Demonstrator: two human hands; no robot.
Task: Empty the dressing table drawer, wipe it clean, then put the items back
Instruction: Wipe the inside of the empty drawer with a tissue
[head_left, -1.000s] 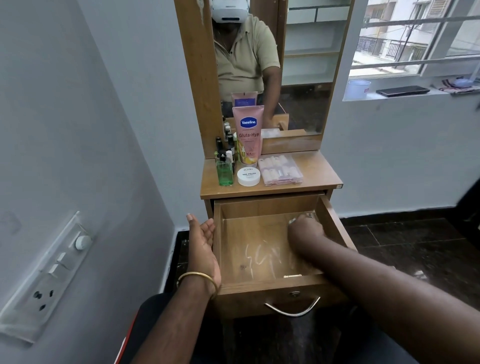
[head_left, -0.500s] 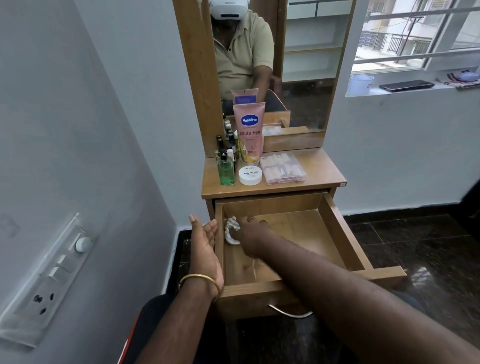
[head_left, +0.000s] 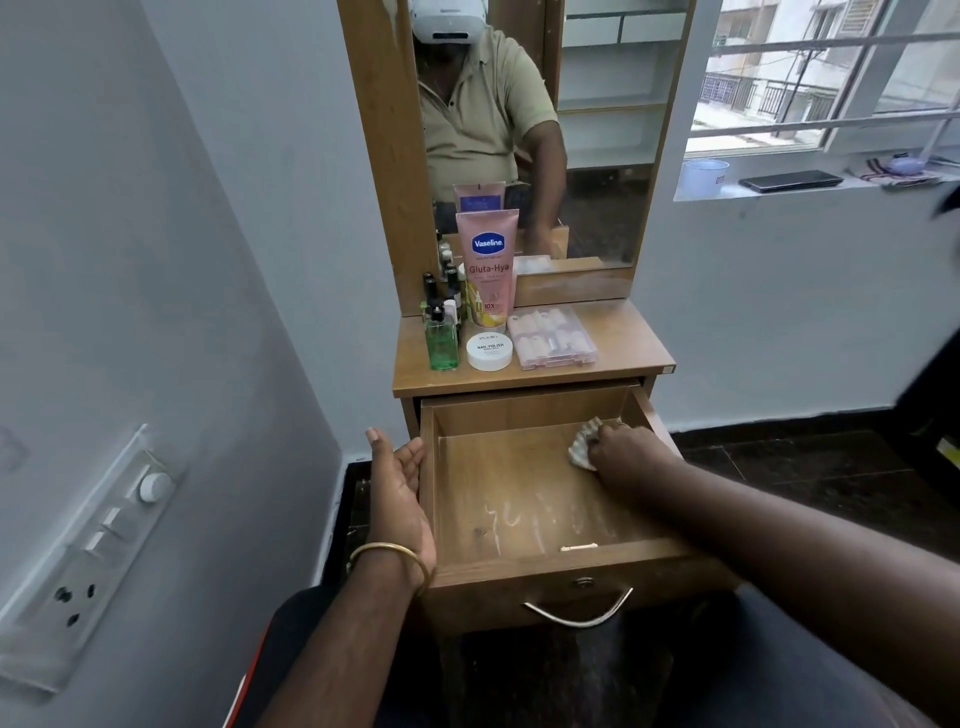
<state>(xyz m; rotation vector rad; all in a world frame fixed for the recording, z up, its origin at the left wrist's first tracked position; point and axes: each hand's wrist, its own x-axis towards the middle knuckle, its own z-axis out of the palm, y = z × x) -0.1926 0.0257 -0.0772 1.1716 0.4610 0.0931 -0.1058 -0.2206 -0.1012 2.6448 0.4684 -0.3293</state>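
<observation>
Right hand (head_left: 626, 451) now at the far right corner of the open drawer (head_left: 524, 566), grip closed around a crumpled white cloth (head_left: 583, 446), swept back across from the far left corner held half a second ago. Left hand (head_left: 397, 491) unchanged, fingers straight, flat against the drawer's outer left wall. White streaks and a small pale stick (head_left: 578, 547) remaining nearer than the cloth, so wiping likely only partly done. Lotion tube (head_left: 487, 267), green bottle (head_left: 441, 345), white jar (head_left: 489, 351) and clear box (head_left: 551, 338) waiting on the bench (head_left: 623, 353) beyond.
</observation>
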